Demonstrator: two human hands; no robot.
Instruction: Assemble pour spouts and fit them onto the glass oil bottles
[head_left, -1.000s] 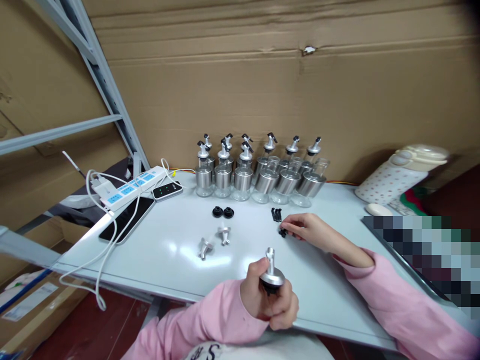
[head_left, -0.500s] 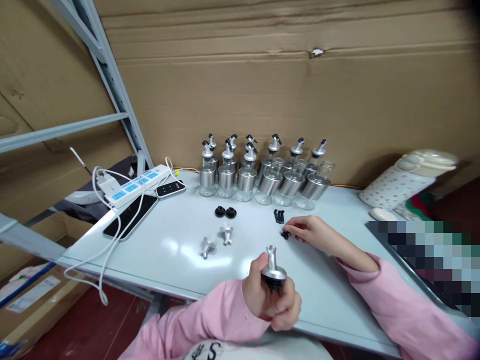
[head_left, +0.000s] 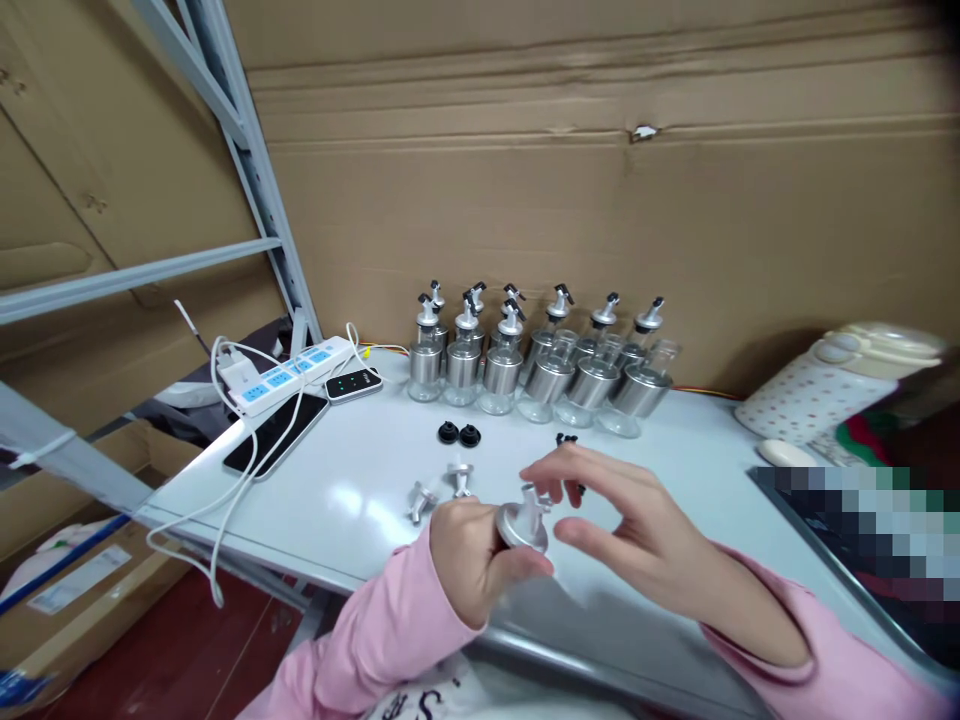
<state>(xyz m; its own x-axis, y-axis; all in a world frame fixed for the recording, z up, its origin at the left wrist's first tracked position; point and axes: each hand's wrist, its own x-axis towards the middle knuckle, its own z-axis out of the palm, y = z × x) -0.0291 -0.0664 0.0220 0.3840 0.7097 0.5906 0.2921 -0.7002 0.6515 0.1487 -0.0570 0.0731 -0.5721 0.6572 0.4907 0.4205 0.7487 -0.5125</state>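
Note:
My left hand (head_left: 474, 560) is closed around a silver pour spout (head_left: 525, 525), its forked end tilted up to the right; the lower part is hidden in the fist. Over the spout's forked end hovers my right hand (head_left: 630, 525), thumb and fingers apart, with no held piece plainly visible. Small black caps (head_left: 566, 438) lie on the table behind the right hand, partly hidden by it. Two loose silver spouts (head_left: 422, 502) rest beyond my left hand, and two black round stoppers (head_left: 469, 435) lie behind them.
Glass-and-steel bottles (head_left: 501, 372) stand in rows at the back, several topped with spouts. A power strip (head_left: 292, 375), a phone (head_left: 277, 436) and white cables are at left. At right are a dotted flask (head_left: 817, 385), a white oval object (head_left: 784, 454) and a dark tray (head_left: 840, 560).
My right hand has left the small black caps and come to the spout. My left hand has turned and shifted left, tilting the spout. The view has moved slightly.

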